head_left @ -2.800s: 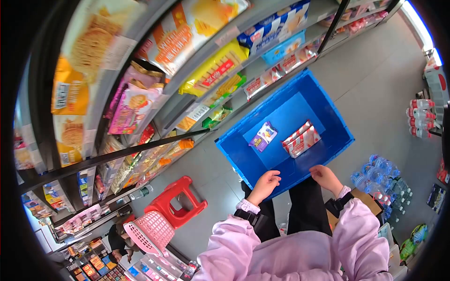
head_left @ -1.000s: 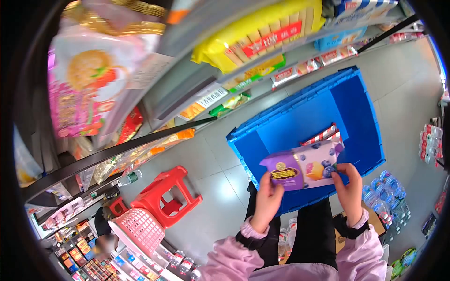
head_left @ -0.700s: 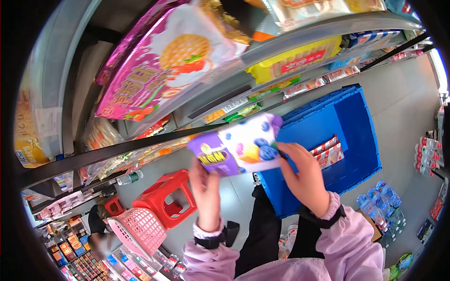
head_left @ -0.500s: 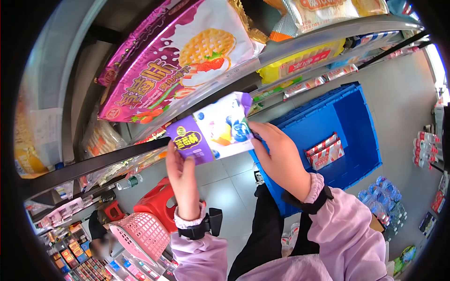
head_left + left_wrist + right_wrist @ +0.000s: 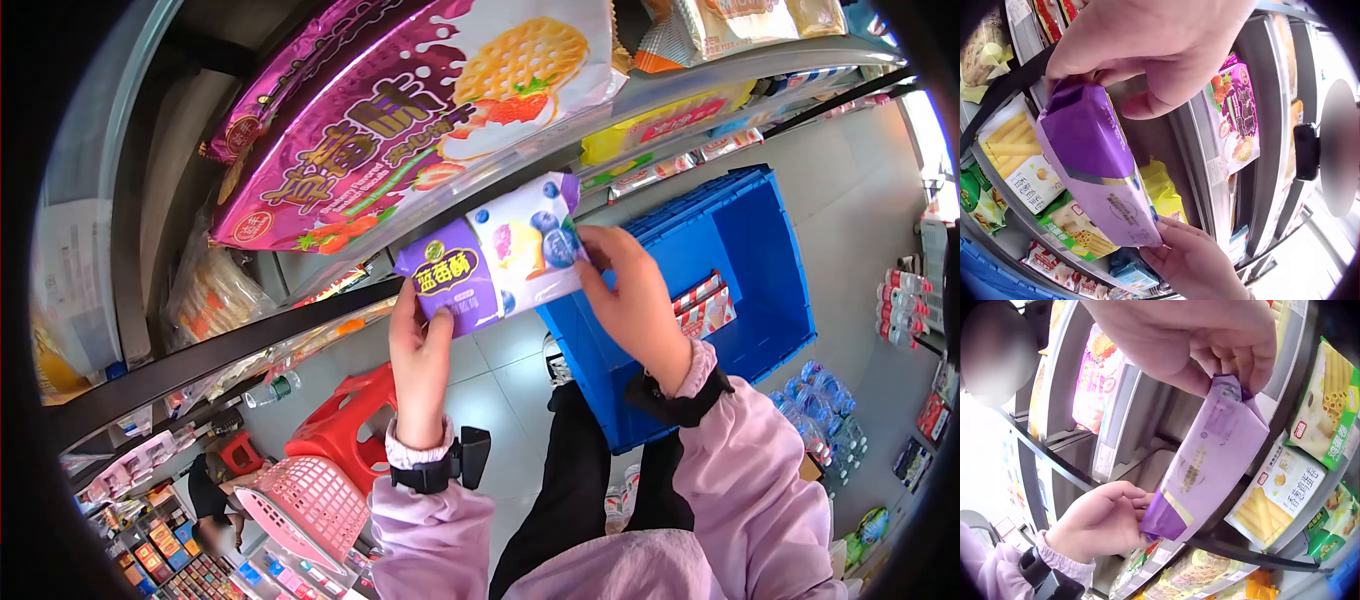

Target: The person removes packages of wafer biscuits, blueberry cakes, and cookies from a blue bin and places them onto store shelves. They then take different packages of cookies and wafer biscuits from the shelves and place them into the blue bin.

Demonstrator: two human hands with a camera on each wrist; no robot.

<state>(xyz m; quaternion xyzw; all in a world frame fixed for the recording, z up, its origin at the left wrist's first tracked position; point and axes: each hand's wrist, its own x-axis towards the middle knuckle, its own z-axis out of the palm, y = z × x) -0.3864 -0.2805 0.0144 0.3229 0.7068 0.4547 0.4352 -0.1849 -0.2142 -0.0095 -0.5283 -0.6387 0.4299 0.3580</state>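
Both hands hold a purple and white packet of blueberry pastries [image 5: 492, 252] in front of the shelves, its printed front facing up in the head view. My left hand [image 5: 420, 345] pinches the purple end between thumb and fingers. At the white end, my right hand [image 5: 632, 305] grips the corner. The left wrist view shows the packet's plain lilac side [image 5: 1094, 169] and the right hand [image 5: 1194, 262] at its lower end. Below and right of the packet stands a blue crate [image 5: 775, 265], with a red and white packet [image 5: 705, 308] inside.
A large pink strawberry biscuit bag [image 5: 400, 140] stands on the shelf just above the packet. Yellow packs [image 5: 665, 120] sit further along. On the floor are a red stool [image 5: 350, 415], a pink basket [image 5: 305, 505] and bottled water [image 5: 820, 410].
The pastry packet lay in the blue crate at first; both hands took hold of it and lifted it up and left to the shelf. Lately it has shifted slightly right.
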